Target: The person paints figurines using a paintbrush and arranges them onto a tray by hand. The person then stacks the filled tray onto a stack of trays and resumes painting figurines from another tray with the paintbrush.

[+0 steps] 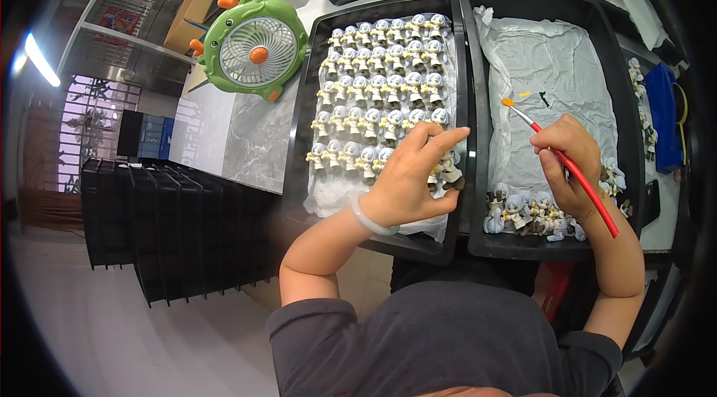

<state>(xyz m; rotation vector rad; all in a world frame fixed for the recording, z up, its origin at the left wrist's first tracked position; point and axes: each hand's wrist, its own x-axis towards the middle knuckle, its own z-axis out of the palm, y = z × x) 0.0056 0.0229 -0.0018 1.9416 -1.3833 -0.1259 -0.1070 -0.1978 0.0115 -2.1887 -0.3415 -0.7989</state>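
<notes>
So the middle of the frame is mostly taken up by a black tray (293, 143). Right of centre, a red brush (592, 194) is gripped in the right hand (571, 162), slanted upper left to lower right. Over the tray's lower right, the left hand (411, 173) is held with fingers spread. The end figurine (449, 171), head up-frame, is framed just right of that nearer palm; contact can't be told.
</notes>
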